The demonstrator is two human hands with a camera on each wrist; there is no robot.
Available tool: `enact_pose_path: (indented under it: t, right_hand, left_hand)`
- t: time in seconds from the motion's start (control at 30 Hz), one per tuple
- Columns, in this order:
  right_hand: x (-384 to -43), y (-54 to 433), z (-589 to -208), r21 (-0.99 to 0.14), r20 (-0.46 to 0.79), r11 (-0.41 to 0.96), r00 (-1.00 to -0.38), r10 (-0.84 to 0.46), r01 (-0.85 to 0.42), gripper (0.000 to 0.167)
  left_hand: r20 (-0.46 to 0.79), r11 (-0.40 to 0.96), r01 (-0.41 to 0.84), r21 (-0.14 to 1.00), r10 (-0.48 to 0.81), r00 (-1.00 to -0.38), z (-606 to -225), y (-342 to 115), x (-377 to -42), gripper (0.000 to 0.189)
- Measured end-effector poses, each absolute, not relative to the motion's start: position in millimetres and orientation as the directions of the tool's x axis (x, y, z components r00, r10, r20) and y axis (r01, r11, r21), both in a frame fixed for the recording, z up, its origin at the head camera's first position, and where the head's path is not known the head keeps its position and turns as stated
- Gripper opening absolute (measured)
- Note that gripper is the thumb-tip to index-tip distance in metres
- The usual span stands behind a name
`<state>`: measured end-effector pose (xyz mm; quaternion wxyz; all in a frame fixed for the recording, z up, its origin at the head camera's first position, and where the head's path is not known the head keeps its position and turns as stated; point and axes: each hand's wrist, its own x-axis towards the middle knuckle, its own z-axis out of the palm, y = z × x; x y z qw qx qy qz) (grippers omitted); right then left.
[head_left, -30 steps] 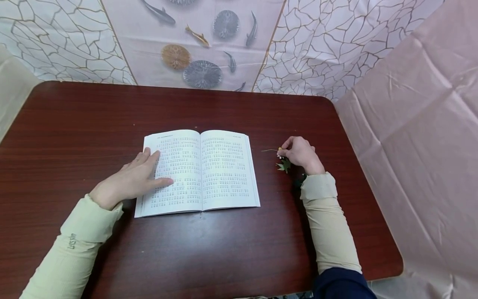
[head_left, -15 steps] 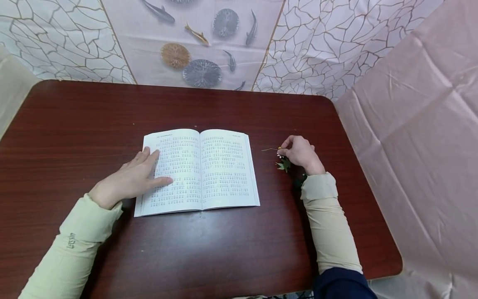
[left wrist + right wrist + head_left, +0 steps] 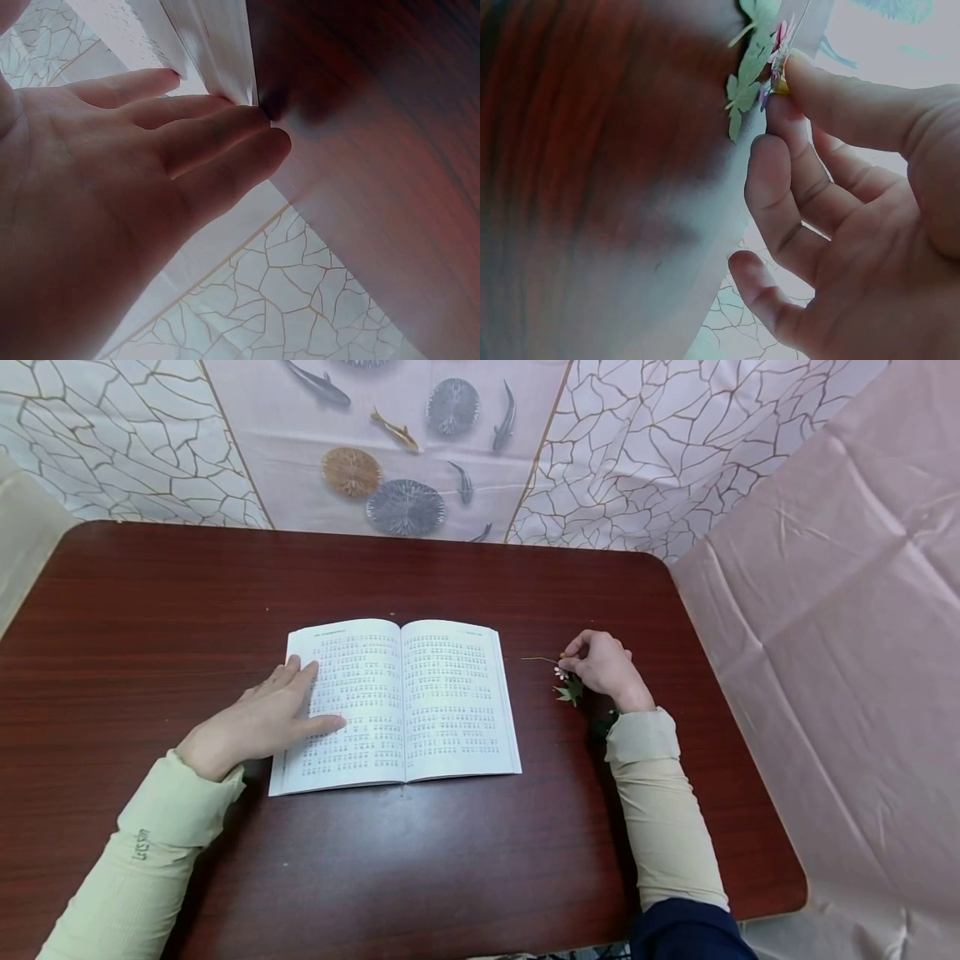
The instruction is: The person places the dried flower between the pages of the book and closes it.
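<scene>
An open book (image 3: pixel 450 702) with printed pages lies on the dark red-brown table. My left hand (image 3: pixel 262 718) rests on its left page, fingers straight and thumb spread; the left wrist view shows the fingertips (image 3: pixel 279 142) at the book's edge. Right of the book, my right hand (image 3: pixel 603 668) pinches a small yellow flower (image 3: pixel 781 86) between thumb and forefinger. A thin stem (image 3: pixel 536 658) sticks out to the left. Small white flowers (image 3: pixel 561 673) and a green leaf (image 3: pixel 570 693) lie just below the fingertips. Pink and purple petals (image 3: pixel 778 49) show in the right wrist view.
Dark green bits (image 3: pixel 606 723) lie partly hidden beside the right cuff. The table (image 3: pixel 450 877) has rounded corners. A patterned cloth (image 3: pixel 622 485) hangs behind it, and pale pink cloth (image 3: pixel 862 635) hangs along the right side.
The pinched flower's stem has shifted slightly to the left and away from me, and more of the white flowers shows. My left hand and the book have stayed in place.
</scene>
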<state>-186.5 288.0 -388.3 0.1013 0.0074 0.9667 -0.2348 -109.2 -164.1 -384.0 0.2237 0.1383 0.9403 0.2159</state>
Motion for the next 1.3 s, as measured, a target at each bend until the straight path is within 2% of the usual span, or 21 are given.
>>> enact_pose_path:
  t: [0.4,0.67,0.97,1.3]
  right_hand:
    - [-183.7,291.8,-389.6,-0.523,-0.187,0.851,-0.981,-0.057,0.05,0.031]
    - [-181.4,295.9,-389.3,-0.557,-0.219,0.829,-0.971,-0.094,0.045,0.025]
    - [-179.7,296.1,-389.4,-0.588,-0.182,0.809,-0.974,-0.133,0.0,0.017]
    - [-177.3,292.8,-383.8,-0.645,-0.203,0.764,-0.963,-0.179,-0.005,0.019]
  left_hand:
    - [-0.365,0.871,0.154,0.467,0.349,-0.863,-384.7,-164.0,-109.9,0.106]
    - [-0.36,0.87,0.162,0.466,0.354,-0.863,-384.3,-164.9,-110.0,0.107]
    - [-0.364,0.87,0.158,0.467,0.352,-0.862,-384.5,-164.8,-110.3,0.107]
    - [-0.369,0.868,0.154,0.472,0.353,-0.86,-383.6,-164.8,-110.2,0.107]
